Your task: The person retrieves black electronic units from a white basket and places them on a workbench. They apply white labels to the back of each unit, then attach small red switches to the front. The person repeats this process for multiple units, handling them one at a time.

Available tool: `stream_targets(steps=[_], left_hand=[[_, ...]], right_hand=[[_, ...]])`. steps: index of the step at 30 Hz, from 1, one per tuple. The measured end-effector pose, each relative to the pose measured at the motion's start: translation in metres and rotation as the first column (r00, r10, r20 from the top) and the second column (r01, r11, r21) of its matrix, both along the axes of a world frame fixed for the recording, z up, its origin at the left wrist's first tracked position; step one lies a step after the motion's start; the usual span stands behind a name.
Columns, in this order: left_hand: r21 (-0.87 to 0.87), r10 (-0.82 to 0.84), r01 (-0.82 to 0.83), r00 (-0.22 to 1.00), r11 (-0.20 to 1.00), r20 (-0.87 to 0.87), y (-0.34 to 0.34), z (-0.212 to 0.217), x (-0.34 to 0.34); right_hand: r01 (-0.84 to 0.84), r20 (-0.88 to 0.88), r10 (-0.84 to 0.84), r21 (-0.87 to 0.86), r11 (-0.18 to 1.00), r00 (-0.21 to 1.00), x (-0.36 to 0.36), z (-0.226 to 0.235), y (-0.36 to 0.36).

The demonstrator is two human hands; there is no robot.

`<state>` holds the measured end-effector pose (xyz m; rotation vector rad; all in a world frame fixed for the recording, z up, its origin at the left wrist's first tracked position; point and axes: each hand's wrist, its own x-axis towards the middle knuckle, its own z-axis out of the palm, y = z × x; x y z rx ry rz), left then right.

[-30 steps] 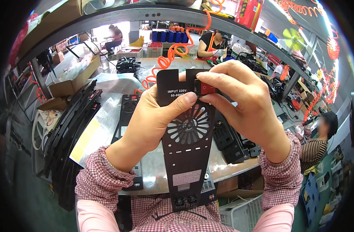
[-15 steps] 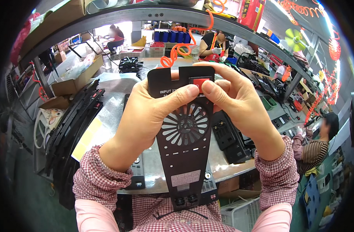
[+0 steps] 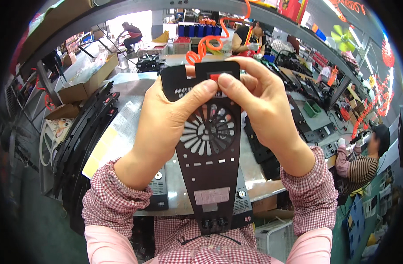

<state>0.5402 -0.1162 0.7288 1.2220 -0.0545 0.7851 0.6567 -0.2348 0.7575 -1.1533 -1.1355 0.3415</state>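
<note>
Between my hands a long black metal panel (image 3: 210, 176) stands tilted, its far end raised over the bench and its near end close to my lap. It has a round slotted fan grille, a row of small slots and a pale label. My left hand (image 3: 166, 114) grips its upper left edge, thumb on the face. My right hand (image 3: 258, 105) wraps the upper right corner. Both thumbs press at a red rocker switch (image 3: 215, 77) in the panel's upper right, covering most of it. The fingers behind the panel are partly hidden.
Several black panels (image 3: 85, 141) lean in a stack at the left, beside an open cardboard box (image 3: 93, 81). Black parts (image 3: 263, 154) lie right of the panel on the metal bench (image 3: 263, 185). An orange coiled hose (image 3: 206, 46) hangs ahead. A co-worker (image 3: 364, 160) sits at right.
The panel's top and both hands have shifted slightly up and to the left. My thumbs now cover more of the red switch. The surroundings appear lower in the view.
</note>
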Motion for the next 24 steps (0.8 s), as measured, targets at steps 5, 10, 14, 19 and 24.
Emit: stream_targets(steps=[5, 10, 14, 19, 24], left_hand=[[-0.063, -0.025, 0.011, 0.973, 0.998, -0.228, 0.002, -0.085, 0.004], [-0.047, 0.178, -0.212, 0.905, 0.976, -0.387, 0.102, -0.107, 0.033], [-0.026, 0.250, -0.328, 0.766, 0.944, -0.593, 0.154, -0.163, 0.062], [0.695, 0.760, -0.325, 0.393, 0.642, -0.518, 0.171, -0.240, 0.093], [0.999, 0.912, -0.044, 0.410, -0.005, 0.022, 0.128, -0.233, 0.117]], right_hand=[[0.142, 0.139, -0.121, -0.158, 0.977, 0.983, 0.049, -0.026, 0.024], [0.398, 0.213, -0.338, -0.433, 0.809, 0.917, 0.130, -0.102, 0.039], [0.572, 0.629, -0.186, -0.492, 0.656, 0.755, 0.199, -0.218, 0.037], [0.735, 0.864, -0.066, -0.383, 0.559, 0.500, 0.240, -0.285, 0.054], [0.839, 0.906, 0.192, -0.423, 0.342, 0.378, 0.247, -0.277, 0.068]])
